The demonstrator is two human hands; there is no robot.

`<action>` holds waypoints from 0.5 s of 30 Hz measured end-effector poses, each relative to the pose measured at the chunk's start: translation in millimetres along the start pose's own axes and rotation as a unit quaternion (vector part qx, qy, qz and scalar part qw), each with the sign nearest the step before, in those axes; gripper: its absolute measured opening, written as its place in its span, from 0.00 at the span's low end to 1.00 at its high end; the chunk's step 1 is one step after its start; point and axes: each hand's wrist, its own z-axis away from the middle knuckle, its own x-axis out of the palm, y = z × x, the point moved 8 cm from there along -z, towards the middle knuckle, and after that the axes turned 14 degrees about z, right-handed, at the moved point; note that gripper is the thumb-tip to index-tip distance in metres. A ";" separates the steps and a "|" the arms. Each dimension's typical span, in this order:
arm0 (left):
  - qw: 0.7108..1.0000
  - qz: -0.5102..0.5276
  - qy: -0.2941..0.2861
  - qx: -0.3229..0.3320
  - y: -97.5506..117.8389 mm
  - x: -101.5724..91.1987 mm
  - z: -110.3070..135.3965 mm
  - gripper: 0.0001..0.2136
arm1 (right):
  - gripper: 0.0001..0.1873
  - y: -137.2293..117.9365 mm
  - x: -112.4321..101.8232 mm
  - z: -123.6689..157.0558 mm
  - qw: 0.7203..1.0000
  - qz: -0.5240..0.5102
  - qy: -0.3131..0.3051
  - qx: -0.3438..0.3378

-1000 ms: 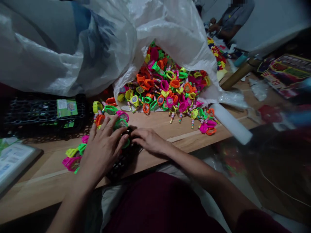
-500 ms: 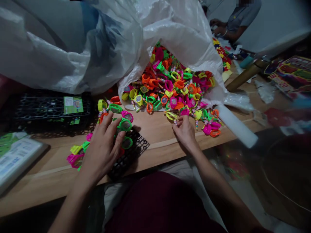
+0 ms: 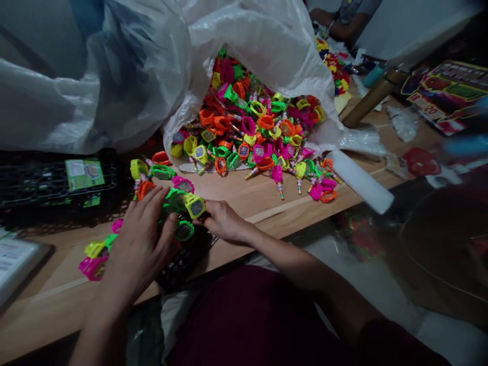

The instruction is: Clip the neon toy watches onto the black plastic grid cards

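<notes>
My right hand [image 3: 225, 221] grips a yellow toy watch [image 3: 195, 206] by its side, over a black plastic grid tray [image 3: 186, 265]. My left hand [image 3: 139, 236] lies across the tray with its fingers stretched out, touching the toy watches grouped there. Beside its fingertips are a green toy watch [image 3: 184, 231] and a pink toy watch [image 3: 183, 184]. The palm hides part of the tray. Left of that hand, a pink toy watch [image 3: 91, 267] and a yellow one sit close together. A large heap of bright toy watches [image 3: 247, 124] spills from a white plastic bag [image 3: 148, 76].
Stacked black grid trays [image 3: 34, 178] stand at the left, above a white package [image 3: 23, 262]. At the right lie a white roll [image 3: 361, 182], a brown cylinder [image 3: 371, 99] and a printed card [image 3: 450, 94]. A co-worker's arm [image 3: 345, 28] shows at the back.
My right hand has moved left from the heap's front edge to the tray, carrying the yellow toy watch. My left hand stays over the tray. The view has shifted slightly.
</notes>
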 end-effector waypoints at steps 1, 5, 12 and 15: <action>1.000 -0.002 0.000 -0.001 -0.3 0.9 0.5 0.27 | 0.06 -3.8 -0.5 2.2 0.999 0.035 0.014 -0.027; 1.000 -0.004 0.002 -0.005 -1.9 2.7 4.2 0.27 | 0.23 -11.7 -0.9 12.2 0.989 0.095 0.046 -0.104; 0.999 0.003 -0.043 -0.028 -3.4 1.6 -1.7 0.29 | 0.22 -20.9 19.0 4.4 0.972 0.158 -0.018 -0.172; 0.998 -0.047 -0.028 -0.019 -0.3 1.6 -13.7 0.29 | 0.16 -24.4 24.8 2.8 0.961 0.203 -0.038 -0.184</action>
